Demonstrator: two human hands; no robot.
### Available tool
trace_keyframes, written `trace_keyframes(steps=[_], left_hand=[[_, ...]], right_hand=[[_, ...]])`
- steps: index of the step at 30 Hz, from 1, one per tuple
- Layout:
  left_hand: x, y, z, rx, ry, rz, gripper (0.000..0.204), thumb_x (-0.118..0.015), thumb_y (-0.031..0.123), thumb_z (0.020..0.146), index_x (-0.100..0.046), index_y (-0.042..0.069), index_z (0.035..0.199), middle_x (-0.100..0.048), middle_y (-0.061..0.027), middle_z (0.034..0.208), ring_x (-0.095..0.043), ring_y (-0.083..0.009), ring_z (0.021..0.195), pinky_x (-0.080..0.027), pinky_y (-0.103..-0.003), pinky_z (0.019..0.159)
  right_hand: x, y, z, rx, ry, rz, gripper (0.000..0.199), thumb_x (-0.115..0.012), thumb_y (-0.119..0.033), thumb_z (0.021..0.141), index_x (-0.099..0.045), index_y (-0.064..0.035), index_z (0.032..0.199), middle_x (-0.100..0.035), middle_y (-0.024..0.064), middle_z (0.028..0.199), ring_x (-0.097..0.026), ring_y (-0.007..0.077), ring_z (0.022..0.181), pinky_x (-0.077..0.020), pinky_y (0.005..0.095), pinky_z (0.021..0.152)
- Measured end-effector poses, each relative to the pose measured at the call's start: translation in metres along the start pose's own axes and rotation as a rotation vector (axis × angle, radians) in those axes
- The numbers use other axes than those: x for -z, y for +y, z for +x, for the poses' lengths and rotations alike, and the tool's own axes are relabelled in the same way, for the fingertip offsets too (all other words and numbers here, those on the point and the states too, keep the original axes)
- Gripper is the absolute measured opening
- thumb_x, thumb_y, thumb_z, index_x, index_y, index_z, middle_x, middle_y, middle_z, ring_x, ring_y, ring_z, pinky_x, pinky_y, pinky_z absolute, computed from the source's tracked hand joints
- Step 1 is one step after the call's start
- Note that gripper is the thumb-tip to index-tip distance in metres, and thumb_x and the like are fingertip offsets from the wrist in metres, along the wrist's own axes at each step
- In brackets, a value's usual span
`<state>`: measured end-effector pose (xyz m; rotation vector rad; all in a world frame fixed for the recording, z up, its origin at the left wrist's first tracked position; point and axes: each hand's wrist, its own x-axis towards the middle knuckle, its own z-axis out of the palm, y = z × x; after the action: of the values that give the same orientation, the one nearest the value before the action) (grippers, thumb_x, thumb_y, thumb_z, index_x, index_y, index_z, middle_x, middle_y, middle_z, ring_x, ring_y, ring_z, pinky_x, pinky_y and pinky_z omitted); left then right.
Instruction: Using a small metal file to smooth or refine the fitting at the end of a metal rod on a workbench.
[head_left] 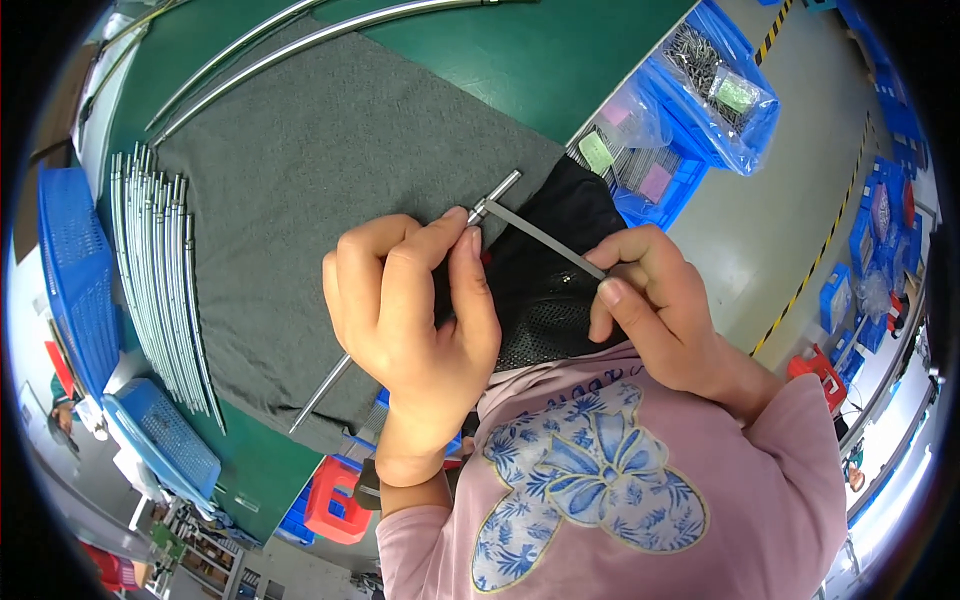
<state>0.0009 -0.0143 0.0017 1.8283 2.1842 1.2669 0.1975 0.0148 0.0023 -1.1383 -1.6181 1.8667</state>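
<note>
A thin shiny metal rod [322, 395] slants across the cloth, passing under my left hand [410, 290]. My left thumb and forefinger pinch it close to its upper end, beside a small metal collar. From that collar a narrow flat grey strip [545, 238] runs down to the right. Its other end is pinched between the thumb and fingers of my right hand [650, 300]. Whether the strip is fixed to the collar or only touches it, I cannot tell. Below the strip lies black perforated fabric [560, 310], partly covered by my hands.
Grey cloth [300, 140] covers much of the green table [490, 50]. Several metal rods [165, 290] lie side by side at the left, near blue baskets [75, 270]. Long curved tubes [290, 55] rest at the back. Blue bins [735, 150] of metal parts stand at the right.
</note>
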Motion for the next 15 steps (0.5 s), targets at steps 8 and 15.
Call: trace_keyframes(steps=[8, 15], left_hand=[[-0.004, -0.002, -0.001, -0.001, 0.025, -0.003, 0.016, -0.074, 0.000, 0.069, -0.065, 0.005, 0.080, -0.054, -0.0056, 0.076, -0.050, -0.0214, 0.066, -0.037, -0.032, 0.059], [-0.006, -0.003, 0.000, -0.022, 0.040, -0.024, 0.016, -0.074, -0.002, 0.068, -0.064, 0.005, 0.079, -0.054, -0.0057, 0.076, -0.049, -0.0217, 0.065, -0.037, -0.033, 0.057]], right_hand=[[0.003, -0.006, 0.001, 0.486, 0.125, -0.798, 0.025, -0.060, 0.005, 0.079, -0.064, 0.0030, 0.104, -0.061, 0.0084, 0.064, -0.057, 0.0189, 0.049, -0.0423, 0.0284, 0.046], [-0.010, -0.023, 0.016, 0.538, 0.250, -0.894, 0.035, -0.061, 0.007, 0.075, -0.066, 0.0007, 0.110, -0.059, 0.0055, 0.060, -0.056, 0.0193, 0.046, -0.0408, 0.0298, 0.044]])
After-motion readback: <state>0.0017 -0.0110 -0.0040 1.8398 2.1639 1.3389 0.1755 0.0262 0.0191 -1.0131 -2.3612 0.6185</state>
